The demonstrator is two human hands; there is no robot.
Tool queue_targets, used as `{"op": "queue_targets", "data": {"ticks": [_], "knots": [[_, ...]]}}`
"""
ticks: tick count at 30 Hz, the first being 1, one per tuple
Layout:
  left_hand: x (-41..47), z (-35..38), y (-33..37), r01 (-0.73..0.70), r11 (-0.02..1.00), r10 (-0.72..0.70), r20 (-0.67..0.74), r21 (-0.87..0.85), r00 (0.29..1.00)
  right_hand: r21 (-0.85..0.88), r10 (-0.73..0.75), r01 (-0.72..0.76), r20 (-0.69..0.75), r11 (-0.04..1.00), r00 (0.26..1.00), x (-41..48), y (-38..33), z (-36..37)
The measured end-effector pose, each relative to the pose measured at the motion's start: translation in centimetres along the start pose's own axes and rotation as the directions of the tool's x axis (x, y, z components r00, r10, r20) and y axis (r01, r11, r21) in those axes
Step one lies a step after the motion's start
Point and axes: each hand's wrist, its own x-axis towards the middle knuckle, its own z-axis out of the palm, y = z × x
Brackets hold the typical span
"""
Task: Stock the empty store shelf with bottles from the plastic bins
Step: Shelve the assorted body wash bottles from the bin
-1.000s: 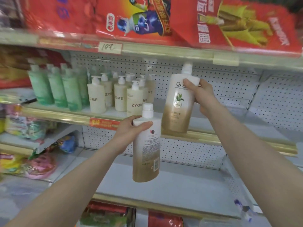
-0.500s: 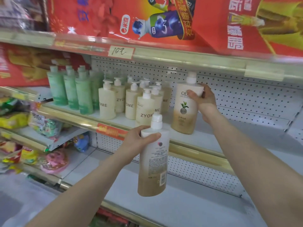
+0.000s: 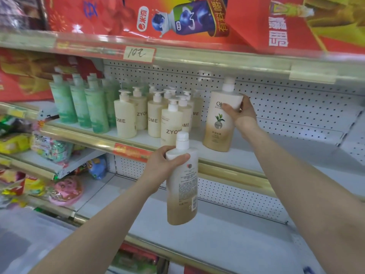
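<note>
Head view, two tan bottles, right hand (image 3: 240, 113) gripping one (image 3: 221, 123) on shelf (image 3: 276, 155), left hand (image 3: 164, 167) holding other (image 3: 182, 186) aloft.

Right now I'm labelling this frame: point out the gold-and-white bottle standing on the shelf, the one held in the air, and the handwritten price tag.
Gold-and-white bottle on shelf (image 3: 218, 123): head view, leaf label.
Held gold-and-white bottle (image 3: 182, 196): head view, back label.
Handwritten price tag (image 3: 138, 54): head view, centre.

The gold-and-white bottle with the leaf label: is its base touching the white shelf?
Touching. The head view shows the gold-and-white leaf-label bottle standing on the white shelf, right hand gripping it.
</note>
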Motion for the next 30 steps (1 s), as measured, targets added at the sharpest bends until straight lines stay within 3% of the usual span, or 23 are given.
{"op": "queue_targets", "data": {"ticks": [3, 7, 10, 17, 21, 27, 30], "knots": [[-0.5, -0.2, -0.2, 0.020, 1.000, -0.020, -0.023, -0.011, 1.000, -0.186, -0.010, 0.011, 0.006, 0.983, 1.000, -1.4, -0.1, -0.4], [-1.3, -0.7, -0.1, 0.056, 0.998, -0.057, -0.053, -0.027, 0.997, -0.477, -0.164, 0.145, 0.002, 0.867, 0.987, -6.2, 1.1, -1.3], [-2.0, -0.8, 0.3, 0.059, 0.998, -0.060, -0.056, -0.025, 0.997, -0.458, -0.250, 0.250, 0.060, 0.853, 0.966, -11.8, 2.5, -1.4], [-3.4, 0.2, 1.8, 0.052, 0.997, -0.056, -0.084, -0.050, 0.995, -0.537, -0.192, 0.317, 0.276, 0.781, 0.942, -24.0, 2.7, -0.8], [-4.4, 1.6, 3.2, 0.063, 0.993, -0.072, -0.097, -0.101, 0.993, -0.511, -0.040, 0.231, 0.358, 0.828, 0.933, -27.8, 0.8, 0.6], [-7.0, 4.5, 5.2, 0.005, 0.999, -0.006, -0.033, -0.039, 0.999, -0.507, 0.062, -0.061, -0.014, 0.860, 0.998, -29.0, -0.6, 3.9], [-8.1, 4.8, 6.0, 0.026, 0.999, -0.021, 0.101, -0.047, 0.995, -0.355, 0.190, -0.201, -0.068, 0.913, 0.979, -28.6, -0.8, 2.5]]}}
